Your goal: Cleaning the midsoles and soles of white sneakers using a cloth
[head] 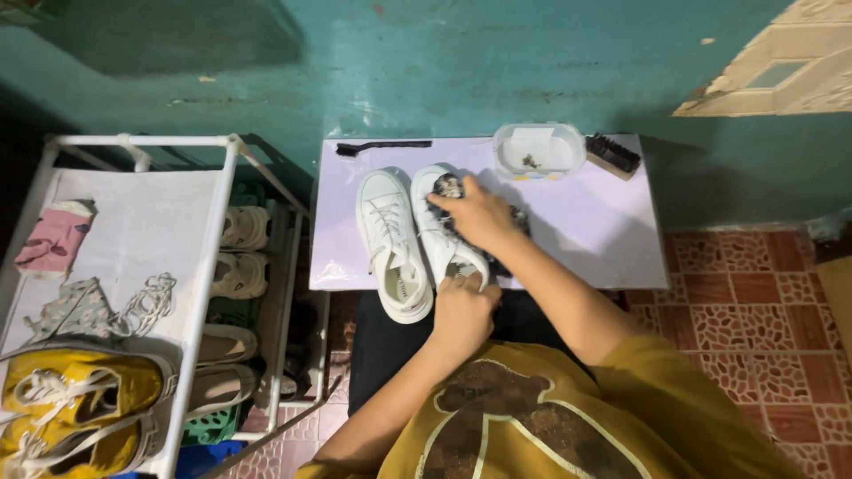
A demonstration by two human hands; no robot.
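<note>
While gripped, right sneaker (448,232) under cloth (450,189) (both hands (463,312)).

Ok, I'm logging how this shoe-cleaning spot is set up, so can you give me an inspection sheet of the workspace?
Surface: small white table against a teal wall.
Job's things: two white sneakers side by side; right sneaker under both hands, left sneaker untouched. A dark cloth under the right hand.
Clutter: thin black brush, clear tub, wooden brush along the far edge.
Hands: right hand presses the cloth on the sneaker's toe; left hand grips its heel, fingers curled.
Cables: nothing seen.
Surroundings: white shoe rack with sandals, yellow sneakers, a pink sock; red patterned floor tiles.
</note>
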